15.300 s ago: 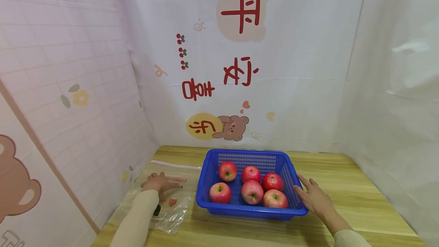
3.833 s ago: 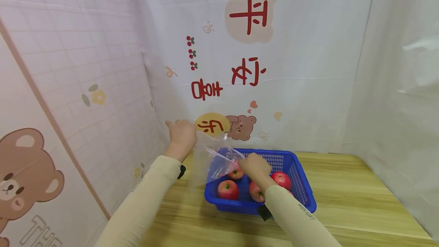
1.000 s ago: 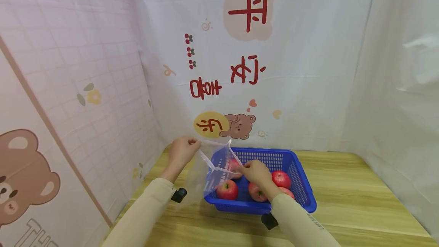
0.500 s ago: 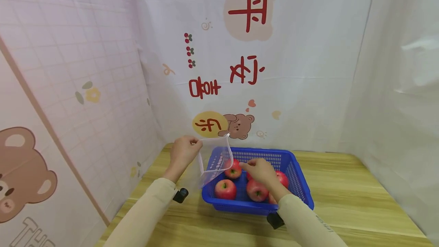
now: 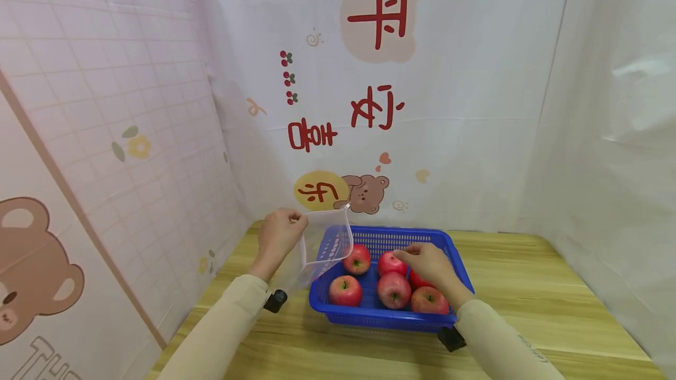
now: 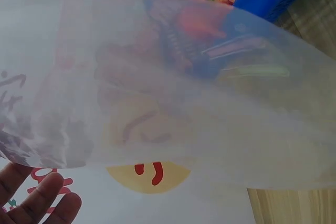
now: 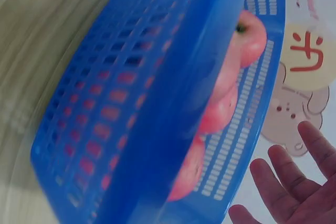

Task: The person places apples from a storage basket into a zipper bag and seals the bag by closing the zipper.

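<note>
My left hand [image 5: 280,238] pinches the mouth edge of a clear zip bag [image 5: 326,242], holding it up over the left side of the blue basket [image 5: 369,315]. The bag's mouth gapes toward the right. In the left wrist view the cloudy film of the bag [image 6: 210,114] spreads across most of the picture. Above the right part of the basket is my right hand [image 5: 429,264], off the bag, its fingers loose and holding nothing. An apple [image 5: 392,264] sits just beneath its fingertips. Another apple [image 5: 356,260] lies near the bag mouth.
More apples lie in the basket, among them a front-left apple [image 5: 345,291] and a front-right apple [image 5: 429,300], partly behind the right forearm. The wood-grain table [image 5: 528,286] extends right of the basket. A printed white curtain [image 5: 465,133] hangs behind.
Earlier the bag lay flat at the left; then both hands held its mouth above the basket. My right hand has since let go and moved right over the apples; the left keeps its hold.
</note>
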The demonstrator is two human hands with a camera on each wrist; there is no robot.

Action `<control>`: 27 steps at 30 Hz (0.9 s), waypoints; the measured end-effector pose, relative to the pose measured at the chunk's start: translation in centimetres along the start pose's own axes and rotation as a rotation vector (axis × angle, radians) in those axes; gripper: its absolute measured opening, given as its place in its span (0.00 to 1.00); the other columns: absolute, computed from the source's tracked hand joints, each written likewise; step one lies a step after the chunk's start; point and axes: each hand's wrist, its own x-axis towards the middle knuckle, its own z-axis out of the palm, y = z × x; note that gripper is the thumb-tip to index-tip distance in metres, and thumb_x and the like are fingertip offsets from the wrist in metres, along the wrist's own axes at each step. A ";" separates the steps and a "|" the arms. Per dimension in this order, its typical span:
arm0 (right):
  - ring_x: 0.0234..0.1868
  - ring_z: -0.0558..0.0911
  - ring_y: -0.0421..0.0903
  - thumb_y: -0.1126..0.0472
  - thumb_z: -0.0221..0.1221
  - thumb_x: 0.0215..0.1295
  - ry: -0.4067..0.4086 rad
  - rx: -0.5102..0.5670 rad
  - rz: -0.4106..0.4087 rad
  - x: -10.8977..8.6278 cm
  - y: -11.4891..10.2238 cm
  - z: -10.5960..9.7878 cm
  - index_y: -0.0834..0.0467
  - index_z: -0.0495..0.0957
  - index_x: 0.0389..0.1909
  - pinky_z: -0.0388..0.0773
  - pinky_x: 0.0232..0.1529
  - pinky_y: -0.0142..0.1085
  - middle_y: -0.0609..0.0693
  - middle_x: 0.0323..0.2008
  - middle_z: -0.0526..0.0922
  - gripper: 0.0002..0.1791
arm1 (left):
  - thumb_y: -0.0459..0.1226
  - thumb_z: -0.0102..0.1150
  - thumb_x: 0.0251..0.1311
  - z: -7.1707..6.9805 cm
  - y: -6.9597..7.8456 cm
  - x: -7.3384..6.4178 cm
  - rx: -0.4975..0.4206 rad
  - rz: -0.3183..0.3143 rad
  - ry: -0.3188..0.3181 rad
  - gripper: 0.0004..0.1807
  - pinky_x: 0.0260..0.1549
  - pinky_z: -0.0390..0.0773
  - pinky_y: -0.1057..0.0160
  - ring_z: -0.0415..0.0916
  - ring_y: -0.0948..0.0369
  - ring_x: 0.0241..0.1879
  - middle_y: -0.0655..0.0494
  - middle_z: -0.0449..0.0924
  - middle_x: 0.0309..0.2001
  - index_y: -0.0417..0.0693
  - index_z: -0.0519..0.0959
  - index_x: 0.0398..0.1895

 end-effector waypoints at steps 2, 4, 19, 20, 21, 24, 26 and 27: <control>0.51 0.81 0.59 0.42 0.61 0.65 -0.001 -0.005 -0.012 -0.1 0.7 -0.4 0.62 0.83 0.50 0.75 0.52 0.56 0.59 0.48 0.85 0.27 | 0.45 0.58 0.56 0.0 -0.1 0.0 0.007 0.003 0.005 0.10 0.23 0.69 0.59 0.76 0.57 0.27 0.56 0.85 0.32 0.55 0.88 0.29; 0.53 0.80 0.60 0.42 0.62 0.65 -0.005 -0.006 -0.037 -0.1 1.4 -0.7 0.63 0.82 0.52 0.75 0.53 0.57 0.61 0.50 0.84 0.29 | 0.45 0.59 0.56 -0.1 -0.2 0.0 0.011 0.008 0.010 0.10 0.24 0.71 0.58 0.77 0.57 0.28 0.56 0.85 0.33 0.55 0.88 0.29; 0.58 0.77 0.64 0.41 0.65 0.61 -0.049 -0.003 -0.167 -0.8 6.2 -1.2 0.63 0.76 0.61 0.73 0.55 0.59 0.64 0.58 0.78 0.36 | 0.44 0.59 0.57 -0.1 -0.5 -0.4 -0.010 0.046 0.053 0.10 0.29 0.76 0.52 0.80 0.54 0.32 0.54 0.86 0.36 0.54 0.89 0.30; 0.58 0.77 0.64 0.42 0.65 0.61 -0.053 -0.007 -0.174 -1.0 6.4 -1.3 0.63 0.76 0.61 0.73 0.55 0.60 0.64 0.58 0.78 0.36 | 0.43 0.59 0.56 -0.1 -0.5 -0.4 -0.013 0.046 0.055 0.10 0.29 0.76 0.52 0.81 0.54 0.32 0.53 0.86 0.36 0.54 0.89 0.30; 0.59 0.76 0.64 0.42 0.65 0.61 -0.058 -0.015 -0.179 -1.1 6.6 -1.4 0.63 0.76 0.62 0.72 0.55 0.60 0.65 0.58 0.78 0.35 | 0.43 0.59 0.56 -0.2 -0.5 -0.5 -0.016 0.044 0.056 0.10 0.29 0.76 0.52 0.81 0.54 0.33 0.53 0.86 0.37 0.53 0.89 0.30; 0.57 0.77 0.65 0.44 0.66 0.61 -0.076 -0.021 -0.182 -1.7 6.8 -1.7 0.63 0.76 0.62 0.73 0.54 0.61 0.66 0.57 0.78 0.35 | 0.43 0.59 0.57 -0.3 -0.5 -0.5 -0.016 0.043 0.054 0.10 0.31 0.77 0.51 0.81 0.53 0.35 0.52 0.86 0.39 0.53 0.89 0.31; 0.55 0.78 0.65 0.45 0.66 0.61 -0.084 -0.019 -0.181 -2.0 6.8 -1.8 0.64 0.76 0.61 0.74 0.52 0.61 0.66 0.56 0.79 0.34 | 0.43 0.59 0.57 -0.4 -0.5 -0.6 -0.014 0.046 0.049 0.10 0.31 0.77 0.50 0.82 0.53 0.35 0.52 0.86 0.39 0.53 0.89 0.31; 0.55 0.78 0.65 0.45 0.67 0.61 -0.087 -0.017 -0.185 -2.1 6.8 -1.8 0.64 0.76 0.61 0.74 0.52 0.61 0.66 0.55 0.79 0.34 | 0.43 0.59 0.57 -0.4 -0.5 -0.6 -0.011 0.047 0.047 0.10 0.32 0.77 0.50 0.81 0.53 0.36 0.53 0.86 0.39 0.53 0.89 0.31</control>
